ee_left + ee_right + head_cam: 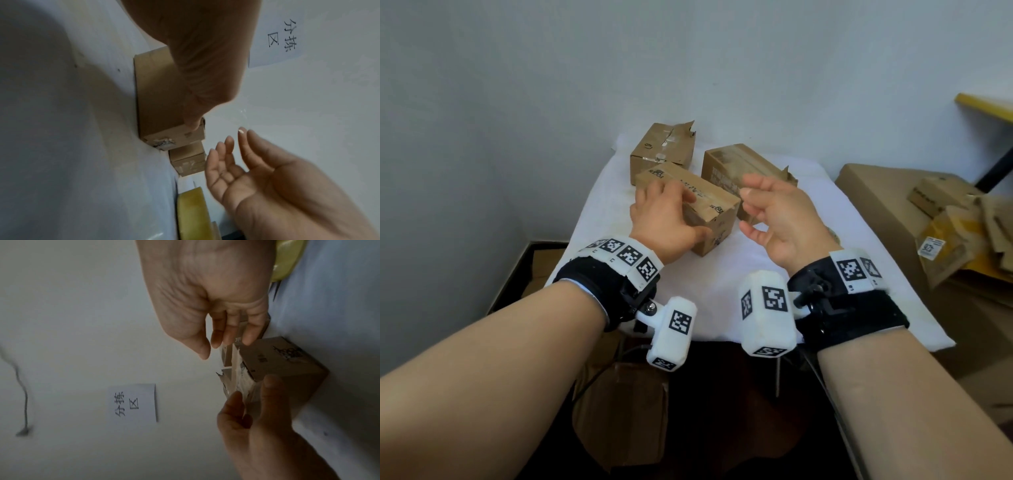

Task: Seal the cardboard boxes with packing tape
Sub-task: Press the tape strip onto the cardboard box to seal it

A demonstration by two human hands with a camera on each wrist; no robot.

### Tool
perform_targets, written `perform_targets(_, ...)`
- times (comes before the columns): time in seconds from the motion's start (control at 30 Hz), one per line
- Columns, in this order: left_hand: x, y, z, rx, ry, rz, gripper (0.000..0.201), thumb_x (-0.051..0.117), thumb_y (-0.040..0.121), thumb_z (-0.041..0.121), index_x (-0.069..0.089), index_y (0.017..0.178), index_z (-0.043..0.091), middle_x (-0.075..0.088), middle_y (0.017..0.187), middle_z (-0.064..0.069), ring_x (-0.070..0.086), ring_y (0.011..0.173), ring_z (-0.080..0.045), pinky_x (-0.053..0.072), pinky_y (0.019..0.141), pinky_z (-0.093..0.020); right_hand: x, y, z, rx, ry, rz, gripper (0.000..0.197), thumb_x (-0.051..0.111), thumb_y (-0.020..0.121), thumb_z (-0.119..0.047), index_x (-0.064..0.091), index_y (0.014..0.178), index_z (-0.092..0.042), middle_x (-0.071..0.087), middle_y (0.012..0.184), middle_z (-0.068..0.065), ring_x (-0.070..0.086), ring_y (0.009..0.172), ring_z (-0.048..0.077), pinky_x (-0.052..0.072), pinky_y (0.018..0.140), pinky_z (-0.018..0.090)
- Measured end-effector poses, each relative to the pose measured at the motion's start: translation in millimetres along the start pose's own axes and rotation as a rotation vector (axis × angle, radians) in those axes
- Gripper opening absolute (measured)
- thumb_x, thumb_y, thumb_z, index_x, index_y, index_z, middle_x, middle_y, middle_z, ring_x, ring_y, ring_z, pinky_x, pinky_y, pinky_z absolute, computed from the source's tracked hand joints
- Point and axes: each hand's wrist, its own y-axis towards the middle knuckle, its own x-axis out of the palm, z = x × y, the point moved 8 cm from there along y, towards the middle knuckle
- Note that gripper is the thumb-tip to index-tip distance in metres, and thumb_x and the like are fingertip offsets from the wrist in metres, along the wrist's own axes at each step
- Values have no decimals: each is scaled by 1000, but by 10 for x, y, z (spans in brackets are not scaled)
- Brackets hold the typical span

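Note:
Three brown cardboard boxes stand on a white-covered table [722, 281]. My left hand [697, 216] grips the nearest box [714, 205], fingers over its top and thumb on its near side. A torn flap edge with old tape shows on this box [242, 378] by the thumb. My right hand [748, 210] hovers just right of it, fingers loosely bent and holding nothing. Behind stand a back-left box [664, 147] with a ragged flap and a right box [739, 164]. A yellowish tape roll [193, 211] lies on the cloth under my right hand, hidden in the head view.
The grey wall is close behind the boxes, with a paper sign [133, 402] on it. A large carton [876, 205] with flattened cardboard pieces [955, 233] stands right of the table. A yellow-edged tabletop [983, 106] is at far right. A brown bag [619, 411] sits on the floor below.

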Motion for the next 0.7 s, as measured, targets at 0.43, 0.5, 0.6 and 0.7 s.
perform_targets(0.43,-18,15,144,-116,-854,-149,8,73,83,20,67,78,19,62,69,4,47,54,-4,34,47,-18,-9,-84,144,162,67,-191,12,71,93,-11,75,99,-20,68,93,-5,61,98,13,58,83,36)
perform_targets(0.5,-29,20,165,-104,-862,-123,18,69,90,11,63,74,15,59,58,8,47,47,-1,35,46,-14,-10,-98,153,169,49,-204,12,71,93,-11,76,98,-20,68,93,-5,61,98,13,57,88,38)
perform_targets(0.6,-39,26,174,-98,-834,-103,22,66,91,5,62,72,14,56,51,13,46,43,2,35,44,-10,-51,-102,168,190,28,-219,14,71,93,-11,78,98,-21,68,93,-6,60,98,14,56,92,40)
perform_targets(0.7,-25,25,184,-91,-827,-112,21,67,91,4,63,72,14,60,57,10,48,44,3,36,45,-9,-112,-101,187,218,0,-223,14,70,94,-12,79,101,-21,68,97,-5,60,98,14,57,89,38)
